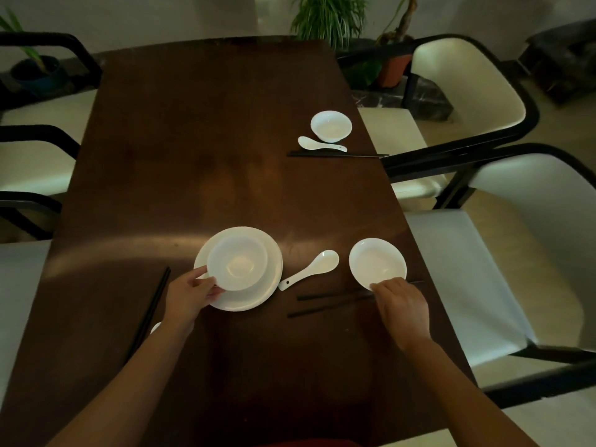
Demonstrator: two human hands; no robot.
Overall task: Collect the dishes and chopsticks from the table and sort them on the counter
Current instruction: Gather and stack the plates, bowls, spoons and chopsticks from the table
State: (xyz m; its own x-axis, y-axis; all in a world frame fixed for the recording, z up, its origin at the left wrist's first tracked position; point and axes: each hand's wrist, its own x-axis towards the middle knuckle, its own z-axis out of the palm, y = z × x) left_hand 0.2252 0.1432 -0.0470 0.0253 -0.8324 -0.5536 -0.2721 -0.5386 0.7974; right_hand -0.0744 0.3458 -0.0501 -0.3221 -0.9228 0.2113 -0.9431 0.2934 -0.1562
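Observation:
My left hand [190, 293] grips the near rim of a white bowl [238, 265] that sits on a white plate [269, 287] on the dark wooden table [200, 150]. My right hand [401, 306] pinches the near rim of a second white bowl [375, 261]. A white spoon [311, 269] lies between the two. A pair of black chopsticks [329, 304] lies under my right hand. Another pair of chopsticks [151, 308] lies left of my left arm. At the far right stand a third bowl [331, 125], a spoon [319, 144] and chopsticks [338, 154].
White-cushioned chairs with black frames stand on the right [467, 91] and on the left [35, 156]. Potted plants [329, 17] stand beyond the far end. A small white object [155, 327] peeks out from behind my left forearm.

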